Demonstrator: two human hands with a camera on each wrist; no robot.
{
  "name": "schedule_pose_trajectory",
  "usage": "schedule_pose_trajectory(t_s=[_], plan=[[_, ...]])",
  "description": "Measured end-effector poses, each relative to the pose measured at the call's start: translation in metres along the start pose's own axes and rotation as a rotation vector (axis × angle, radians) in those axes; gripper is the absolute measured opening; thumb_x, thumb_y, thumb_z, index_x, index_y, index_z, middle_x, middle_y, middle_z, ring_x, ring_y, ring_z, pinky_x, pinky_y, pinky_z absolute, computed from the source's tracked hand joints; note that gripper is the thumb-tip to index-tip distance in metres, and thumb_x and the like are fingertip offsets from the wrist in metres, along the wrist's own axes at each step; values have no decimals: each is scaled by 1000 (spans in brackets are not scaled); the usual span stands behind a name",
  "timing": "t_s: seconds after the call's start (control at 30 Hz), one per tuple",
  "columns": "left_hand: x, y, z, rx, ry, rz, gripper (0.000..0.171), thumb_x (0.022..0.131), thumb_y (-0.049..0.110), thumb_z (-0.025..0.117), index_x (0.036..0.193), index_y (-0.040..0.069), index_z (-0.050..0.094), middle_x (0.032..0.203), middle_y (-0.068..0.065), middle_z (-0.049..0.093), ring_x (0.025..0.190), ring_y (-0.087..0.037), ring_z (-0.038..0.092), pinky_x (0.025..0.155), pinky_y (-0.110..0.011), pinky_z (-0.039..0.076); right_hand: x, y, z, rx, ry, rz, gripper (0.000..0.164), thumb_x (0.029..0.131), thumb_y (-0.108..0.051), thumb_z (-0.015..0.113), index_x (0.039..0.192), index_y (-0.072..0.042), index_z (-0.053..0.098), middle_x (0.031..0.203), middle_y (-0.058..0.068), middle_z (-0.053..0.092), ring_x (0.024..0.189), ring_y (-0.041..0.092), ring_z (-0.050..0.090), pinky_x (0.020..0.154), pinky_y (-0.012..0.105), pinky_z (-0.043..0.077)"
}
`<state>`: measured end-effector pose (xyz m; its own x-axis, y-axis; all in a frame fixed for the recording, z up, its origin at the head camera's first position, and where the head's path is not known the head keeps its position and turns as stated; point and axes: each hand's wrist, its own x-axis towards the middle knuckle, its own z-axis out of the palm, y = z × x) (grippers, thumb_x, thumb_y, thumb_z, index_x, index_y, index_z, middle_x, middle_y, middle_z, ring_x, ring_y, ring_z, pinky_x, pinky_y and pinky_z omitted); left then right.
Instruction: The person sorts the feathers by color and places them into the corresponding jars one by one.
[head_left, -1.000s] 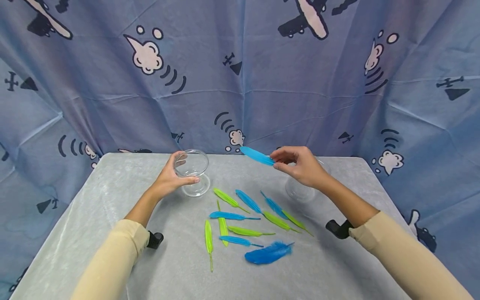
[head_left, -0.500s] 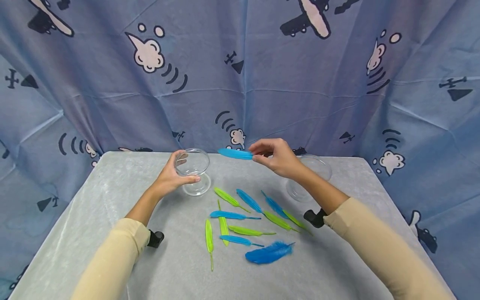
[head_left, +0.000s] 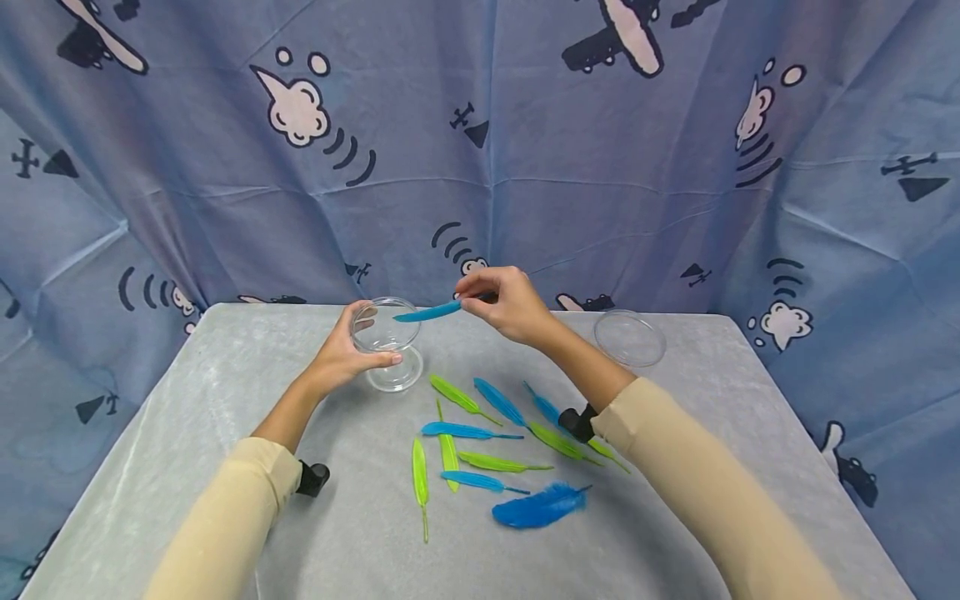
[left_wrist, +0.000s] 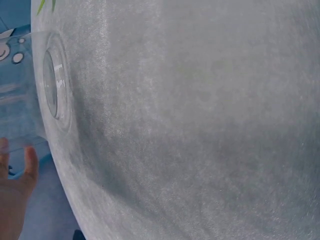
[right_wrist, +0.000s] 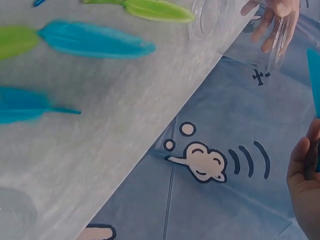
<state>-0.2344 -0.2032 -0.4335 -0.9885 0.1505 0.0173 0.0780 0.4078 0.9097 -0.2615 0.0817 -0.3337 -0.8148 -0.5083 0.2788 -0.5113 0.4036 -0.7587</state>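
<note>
In the head view my left hand holds a clear jar around its side, thumb in front and fingers behind. The jar stands at the back left of the grey-covered table, its mouth facing up. My right hand pinches a blue feather by its quill end. The feather's vane reaches left over the jar's rim in this view. Up close, the left wrist view shows the jar's round base and part of the left hand. The held feather stands at the right wrist view's edge.
Several green feathers and blue feathers lie spread over the middle of the table, some overlapping. A fluffier blue feather lies nearest the front. A second clear jar stands back right, partly behind the right forearm. A patterned curtain hangs behind.
My right hand has moved left with the blue feather, from near the right jar to the left jar, and the feather's tip now dips toward its mouth. The left hand stays put.
</note>
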Motion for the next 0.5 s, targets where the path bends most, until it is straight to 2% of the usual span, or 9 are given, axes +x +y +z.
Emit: schedule_pose_trajectory(t_s=[0.5], plan=[[1,0,0,-3,6,0,104,78,26,87,155,12,18,157,-15,32,145,-36,28,113,-58,30,21,4,27,-73,-2,66,18,95,-2,66,111,-1,72,106,11,72,95,21,67,81,31,55]])
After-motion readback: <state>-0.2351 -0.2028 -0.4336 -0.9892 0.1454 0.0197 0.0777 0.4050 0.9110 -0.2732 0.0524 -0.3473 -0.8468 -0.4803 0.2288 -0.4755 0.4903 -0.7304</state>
